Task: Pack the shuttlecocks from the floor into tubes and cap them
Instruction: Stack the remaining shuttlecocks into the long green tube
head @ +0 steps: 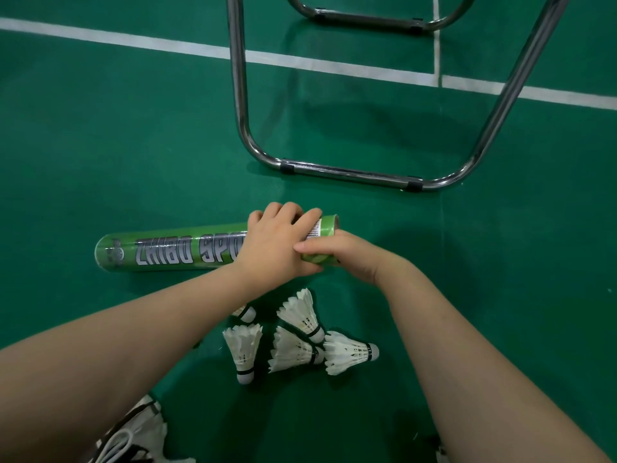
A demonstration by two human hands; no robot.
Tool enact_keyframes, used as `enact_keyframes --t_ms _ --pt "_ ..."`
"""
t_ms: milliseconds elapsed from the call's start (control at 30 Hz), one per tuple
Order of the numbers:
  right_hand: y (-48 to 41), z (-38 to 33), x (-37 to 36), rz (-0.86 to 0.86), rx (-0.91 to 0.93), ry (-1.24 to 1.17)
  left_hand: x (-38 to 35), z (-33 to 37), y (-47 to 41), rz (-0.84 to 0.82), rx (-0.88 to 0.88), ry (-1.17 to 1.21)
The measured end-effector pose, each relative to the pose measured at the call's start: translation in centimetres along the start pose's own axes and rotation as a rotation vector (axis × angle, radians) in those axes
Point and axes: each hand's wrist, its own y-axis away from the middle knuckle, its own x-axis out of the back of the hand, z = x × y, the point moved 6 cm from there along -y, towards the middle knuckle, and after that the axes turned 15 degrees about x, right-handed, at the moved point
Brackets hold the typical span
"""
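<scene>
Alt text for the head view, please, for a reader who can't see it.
Both hands hold a green shuttlecock tube lying on the green court floor, the left hand curled over it, the right hand at its right end. Loose white shuttlecocks lie nearer the person; a metal frame stands beyond.

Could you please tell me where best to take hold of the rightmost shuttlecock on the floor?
Pinch its cork, coming from the right. The shuttlecock lies on its side with the cork pointing right and clear, while its feather skirt meets a neighbour on the left.
</scene>
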Motion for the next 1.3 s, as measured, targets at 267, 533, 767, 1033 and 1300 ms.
enact_keyframes --t_ms 267,533,767,1033,1300 --pt "0.7 -2.0 0.5 0.792 0.396 0.092 2.2 -4.5 -1.6 0.055 0.101 0.015" --pt "1.5 2.9 -1.8 0.141 0.087 0.730 0.9 -8.1 -0.3 0.012 0.134 -0.061" --pt "3.0 5.4 -3.6 -0.098 -0.017 0.999 0.0 -8.7 1.1 -0.031 0.112 -0.090" --pt "4.1 3.2 -0.7 0.411 -0.001 0.579 -0.1 -8.8 2.0 -0.074 0.083 -0.094" --pt "4.1 -1.0 -0.8 0.862 0.150 0.207 -0.5 -8.8 3.0 -0.091 0.053 -0.085"
